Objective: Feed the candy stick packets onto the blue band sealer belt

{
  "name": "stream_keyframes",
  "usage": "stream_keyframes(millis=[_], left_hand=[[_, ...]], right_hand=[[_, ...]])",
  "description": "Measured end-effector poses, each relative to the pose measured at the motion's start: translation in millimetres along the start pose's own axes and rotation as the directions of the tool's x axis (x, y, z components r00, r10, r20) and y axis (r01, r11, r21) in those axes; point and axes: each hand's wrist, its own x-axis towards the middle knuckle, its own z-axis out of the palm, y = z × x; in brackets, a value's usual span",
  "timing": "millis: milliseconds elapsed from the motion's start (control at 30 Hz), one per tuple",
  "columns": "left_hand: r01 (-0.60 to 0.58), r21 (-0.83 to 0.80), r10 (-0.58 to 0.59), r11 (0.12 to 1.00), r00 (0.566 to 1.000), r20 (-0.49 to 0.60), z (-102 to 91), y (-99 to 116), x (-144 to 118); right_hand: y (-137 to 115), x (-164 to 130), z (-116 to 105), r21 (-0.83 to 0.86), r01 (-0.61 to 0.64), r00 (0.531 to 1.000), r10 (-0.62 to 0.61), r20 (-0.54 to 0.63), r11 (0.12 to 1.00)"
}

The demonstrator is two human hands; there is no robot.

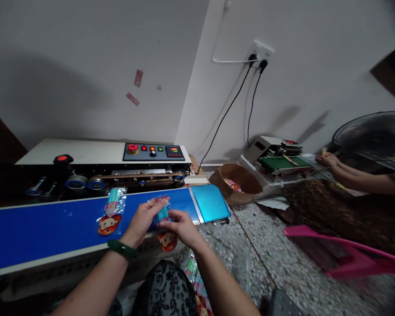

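A clear plastic packet with light-blue contents is held between my two hands, over the near edge of the blue conveyor belt. Closed on its upper left end is my left hand, with a dark green bangle on the wrist. My right hand pinches the lower right side. From its bottom hangs a round cartoon face with orange hair. A similar packet lies flat on the belt to the left. Behind the belt stands the sealing machine, its display lit.
Below my right arm are more packets. A cardboard box with packets inside stands right of the belt. Farther right, another person's hands are beside a smaller machine with a green belt. A pink plastic chair stands nearby.
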Motion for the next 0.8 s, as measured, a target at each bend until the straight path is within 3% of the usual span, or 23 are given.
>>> stream_keyframes(millis=[133, 267, 333, 467, 600, 667, 733, 767, 800], left_hand=[[0.060, 0.074, -0.059, 0.996, 0.998, -0.014, -3.3, 4, -2], [0.080, 0.073, -0.080, 0.994, 0.997, -0.007, -5.2, 5, -4], [0.090, 0.053, -0.090, 0.995, 0.996, 0.006, -3.8, 5, -4], [0.104, 0.038, -0.106, 0.994, 0.993, 0.058, 1.9, 5, -5], [0.114, 0.163, -0.141, 0.980, 0.976, 0.166, 7.3, 8, -15], [0.100, 0.277, -0.163, 0.956, 0.963, 0.213, 7.0, 8, -24], [0.054, 0.421, -0.175, 0.906, 0.951, 0.254, 2.8, 6, -32], [0.020, 0.506, -0.185, 0.862, 0.942, 0.279, -0.8, 2, -35], [-0.016, 0.593, -0.200, 0.805, 0.934, 0.297, -5.4, -2, -38]], right_hand=[[-13, 9, -39, 0.105, -0.011, 0.963, 0.038, -0.268, 0.994], [-27, 33, -76, 0.063, -0.128, 0.922, 0.142, -0.360, 0.990], [-30, 48, -80, 0.025, -0.168, 0.921, 0.166, -0.353, 0.986], [-33, 70, -69, -0.025, -0.192, 0.928, 0.173, -0.331, 0.981], [-44, 56, -73, -0.046, -0.131, 0.893, 0.098, -0.439, 0.990], [-44, 30, -96, -0.080, -0.047, 0.831, -0.006, -0.557, 0.996], [-29, -4, -129, -0.248, 0.099, 0.652, -0.251, -0.715, 0.964], [-14, -23, -147, -0.324, 0.103, 0.547, -0.326, -0.771, 0.940], [7, -42, -164, -0.380, 0.036, 0.472, -0.351, -0.809, 0.924]])
